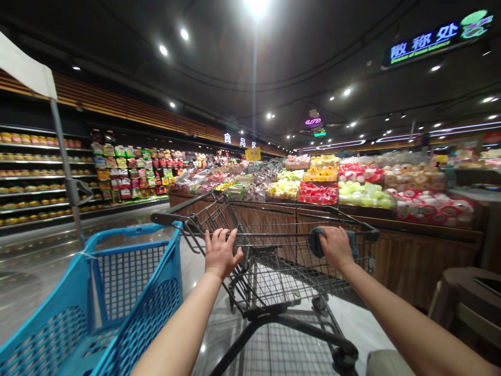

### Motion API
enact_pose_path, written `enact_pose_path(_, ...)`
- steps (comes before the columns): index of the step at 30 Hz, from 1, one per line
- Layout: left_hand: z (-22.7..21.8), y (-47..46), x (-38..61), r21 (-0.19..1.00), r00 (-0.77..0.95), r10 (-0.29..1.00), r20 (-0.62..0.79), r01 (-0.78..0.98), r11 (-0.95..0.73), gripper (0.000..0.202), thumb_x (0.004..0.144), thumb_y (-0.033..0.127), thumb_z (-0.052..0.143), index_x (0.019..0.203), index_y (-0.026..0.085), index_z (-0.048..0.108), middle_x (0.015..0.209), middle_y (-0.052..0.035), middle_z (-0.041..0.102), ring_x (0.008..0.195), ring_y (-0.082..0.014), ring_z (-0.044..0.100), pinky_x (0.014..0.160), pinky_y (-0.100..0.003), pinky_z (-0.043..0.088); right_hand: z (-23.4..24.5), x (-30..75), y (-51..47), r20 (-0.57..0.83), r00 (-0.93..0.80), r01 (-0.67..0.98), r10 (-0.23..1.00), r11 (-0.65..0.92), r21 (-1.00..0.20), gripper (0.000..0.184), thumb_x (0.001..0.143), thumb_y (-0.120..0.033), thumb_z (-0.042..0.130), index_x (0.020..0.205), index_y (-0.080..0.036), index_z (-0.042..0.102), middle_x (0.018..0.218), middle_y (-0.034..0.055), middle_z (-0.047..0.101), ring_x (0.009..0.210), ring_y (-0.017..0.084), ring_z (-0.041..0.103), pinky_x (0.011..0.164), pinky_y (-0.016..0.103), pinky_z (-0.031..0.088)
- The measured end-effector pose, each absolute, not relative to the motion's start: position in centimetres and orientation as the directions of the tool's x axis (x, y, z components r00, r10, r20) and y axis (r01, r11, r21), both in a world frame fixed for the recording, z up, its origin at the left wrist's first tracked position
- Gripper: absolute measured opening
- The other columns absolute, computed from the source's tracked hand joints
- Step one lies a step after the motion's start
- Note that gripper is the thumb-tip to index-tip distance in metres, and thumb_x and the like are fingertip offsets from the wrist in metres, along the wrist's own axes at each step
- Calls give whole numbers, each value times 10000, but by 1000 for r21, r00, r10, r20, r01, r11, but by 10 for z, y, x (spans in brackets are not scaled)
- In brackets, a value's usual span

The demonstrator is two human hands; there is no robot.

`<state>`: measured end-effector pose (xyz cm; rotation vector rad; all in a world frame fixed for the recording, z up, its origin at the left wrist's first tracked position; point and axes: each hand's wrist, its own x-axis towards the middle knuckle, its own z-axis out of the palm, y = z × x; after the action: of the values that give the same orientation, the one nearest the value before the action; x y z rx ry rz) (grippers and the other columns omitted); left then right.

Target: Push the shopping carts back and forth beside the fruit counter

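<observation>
A dark wire shopping cart (274, 271) stands right in front of me in a shop aisle. My left hand (220, 253) rests on its handle bar with the fingers stretched upward and apart. My right hand (335, 246) is closed on a blue cloth (315, 242) and presses it against the right part of the handle bar. The cart's basket looks empty.
A blue plastic basket cart (117, 292) with a pole and white flag stands at my left. A wooden display (391, 245) of packed sweets runs ahead and right. Shelves (35, 177) line the left wall. A brown stool (465, 297) is at the right.
</observation>
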<state>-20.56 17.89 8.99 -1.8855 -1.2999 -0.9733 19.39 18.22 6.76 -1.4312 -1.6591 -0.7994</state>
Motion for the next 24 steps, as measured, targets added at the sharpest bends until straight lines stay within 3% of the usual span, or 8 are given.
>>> enact_pose_path(6,90,179,-203,-92,232,480,846,951,-297,545,795,393,575,1301,191,590,1211,-134,595,1229,-343,443,1172,-616,81,75,97,180,866,-134,965,482,263,2,336,963,-314,427,1248,-217,576,1151,69,663,1102,225,543,1095,451,244)
enact_pose_path(11,89,179,-209,-93,236,490,839,950,-298,526,807,370,569,1305,201,583,1226,-127,594,1250,-330,440,1180,-598,79,77,47,182,884,-119,949,451,313,-32,317,967,-294,434,1241,-208,569,1164,77,656,1119,227,530,1110,443,216)
enact_pose_path(17,90,178,-218,-134,300,494,816,930,-343,521,832,322,537,1343,215,541,1294,-109,583,1284,-297,438,1188,-554,109,77,91,183,832,-310,913,460,388,125,362,968,-344,439,1280,-193,543,1161,85,642,1085,232,528,1033,383,318)
enact_pose_path(24,90,176,-216,-123,295,484,824,927,-355,536,819,305,532,1348,219,537,1304,-107,581,1288,-303,439,1190,-557,102,67,186,184,844,-244,945,477,312,97,354,962,-350,426,1241,-186,569,1147,90,651,1069,239,543,1004,400,352)
